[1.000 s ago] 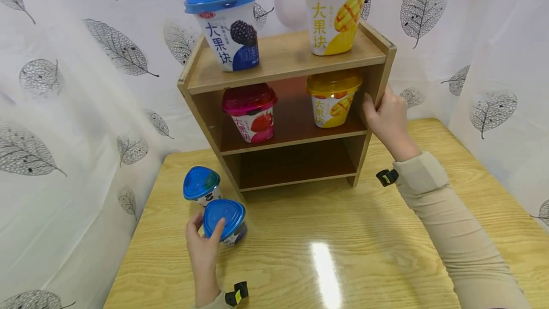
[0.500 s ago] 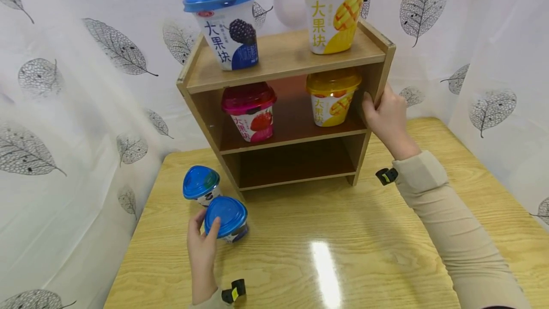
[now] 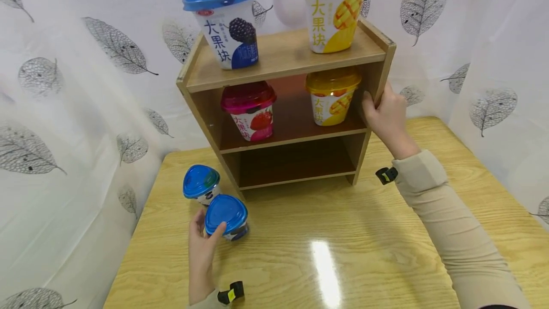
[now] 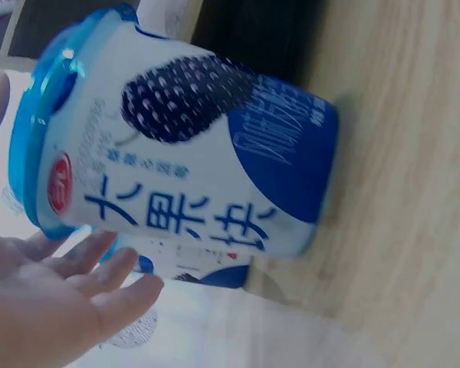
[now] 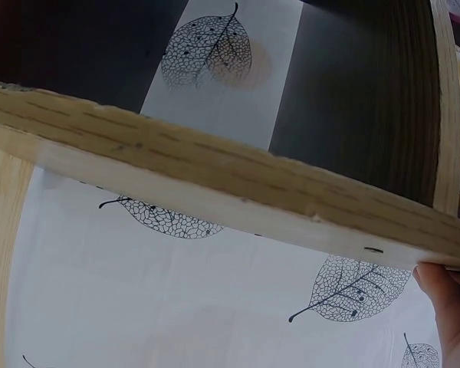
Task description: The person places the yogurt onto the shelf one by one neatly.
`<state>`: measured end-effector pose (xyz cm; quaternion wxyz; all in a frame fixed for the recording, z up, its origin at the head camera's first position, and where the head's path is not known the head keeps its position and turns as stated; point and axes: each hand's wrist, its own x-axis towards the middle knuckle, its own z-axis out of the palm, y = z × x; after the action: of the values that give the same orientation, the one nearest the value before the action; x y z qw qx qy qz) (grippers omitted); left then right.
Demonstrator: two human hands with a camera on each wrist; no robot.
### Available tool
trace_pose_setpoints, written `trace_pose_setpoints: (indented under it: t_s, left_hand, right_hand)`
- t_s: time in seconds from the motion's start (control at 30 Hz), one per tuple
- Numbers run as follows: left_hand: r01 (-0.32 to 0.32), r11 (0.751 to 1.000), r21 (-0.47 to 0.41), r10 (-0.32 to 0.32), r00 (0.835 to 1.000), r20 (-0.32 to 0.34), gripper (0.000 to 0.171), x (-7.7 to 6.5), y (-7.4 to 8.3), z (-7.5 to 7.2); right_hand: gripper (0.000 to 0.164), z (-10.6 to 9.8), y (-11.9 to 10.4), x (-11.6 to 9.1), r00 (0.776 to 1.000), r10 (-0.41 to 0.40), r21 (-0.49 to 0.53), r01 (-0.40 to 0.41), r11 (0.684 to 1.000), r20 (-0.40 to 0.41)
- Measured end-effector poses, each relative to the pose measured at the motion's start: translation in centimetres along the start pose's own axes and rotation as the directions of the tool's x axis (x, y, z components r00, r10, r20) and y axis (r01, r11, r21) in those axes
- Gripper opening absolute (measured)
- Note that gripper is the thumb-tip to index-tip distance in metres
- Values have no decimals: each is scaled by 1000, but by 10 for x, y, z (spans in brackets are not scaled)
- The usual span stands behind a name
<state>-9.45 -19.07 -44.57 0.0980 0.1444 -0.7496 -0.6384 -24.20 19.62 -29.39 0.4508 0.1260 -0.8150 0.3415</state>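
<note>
A blue-lidded blackberry yogurt cup point(image 3: 226, 214) stands upright on the table, left of the shelf's front. My left hand point(image 3: 202, 251) is beside it, thumb near the lid's front edge. In the left wrist view the fingers point(image 4: 111, 295) of that hand are loosely extended below the lid, and its thumb stands apart from the cup. Right behind is a second blue-lidded yogurt cup point(image 3: 200, 184). Up on the right, my right hand point(image 3: 388, 117) grips the side panel of the wooden shelf point(image 3: 283, 56); the fingers behind the panel are hidden.
On the shelf's top stand a blackberry cup point(image 3: 229, 27) and a mango cup point(image 3: 334, 18). A strawberry cup point(image 3: 253, 118) and another mango cup point(image 3: 332, 104) occupy the middle level. The wooden table point(image 3: 279, 252) meets leaf-patterned curtains point(image 3: 77, 108) at back and sides.
The front blackberry cup has shifted slightly away and to the right, along with my left hand. My left thumb has moved off the lid's top to its edge. My right hand stays put.
</note>
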Motion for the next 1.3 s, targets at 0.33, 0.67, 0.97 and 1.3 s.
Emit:
trace_pose_setpoints:
  t_s: [0.33,0.67,0.97,1.3]
  left_hand:
    - [9,998,-64,2,987,159,103,6,-15,-4]
    - [-36,998,-49,46,975,219,96,13,-31,-6]
    - [17,1000,19,-21,974,228,90,18,-32,-5]
    - [27,999,46,-37,971,234,94,21,-29,-1]
  right_hand:
    - [26,0,1,0,1000,2,-8,-2,1000,2]
    - [27,-1,0,0,1000,8,-3,-8,1000,8]
    - [28,-1,0,-1,1000,0,-16,0,1000,7]
    - [28,-2,-1,-1,1000,4,-22,-4,1000,7]
